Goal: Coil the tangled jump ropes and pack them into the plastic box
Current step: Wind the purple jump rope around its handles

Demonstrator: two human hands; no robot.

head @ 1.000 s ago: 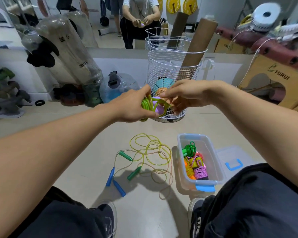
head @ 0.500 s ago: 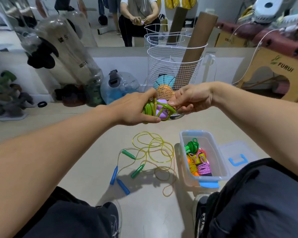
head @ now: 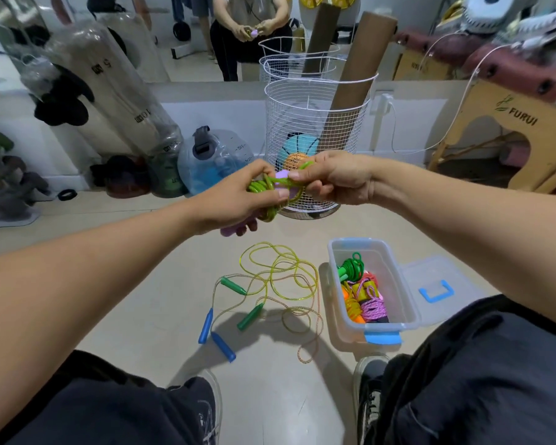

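Observation:
My left hand (head: 238,200) grips a coiled green jump rope (head: 262,187) with purple handles; one handle end (head: 228,232) pokes out below the fingers. My right hand (head: 333,176) pinches the other purple handle (head: 283,175) and a loop of the green cord. Both hands are held above the floor. Below them lie two tangled ropes (head: 276,277), one with green handles (head: 250,316), one with blue handles (head: 222,346). The clear plastic box (head: 337,303) with a blue latch stands on the floor to the right, holding several coiled ropes (head: 363,293).
The box lid (head: 440,289) lies open to the box's right. A white wire basket (head: 312,130) with balls and cardboard tubes stands behind my hands. A water jug (head: 212,159), wrapped equipment and a wooden stool (head: 520,136) line the mirrored wall. My shoes and knees frame the floor.
My hands have shifted a little, the right hand drawing the purple handle and a cord loop across the coil. The ropes on the floor and the box have not moved.

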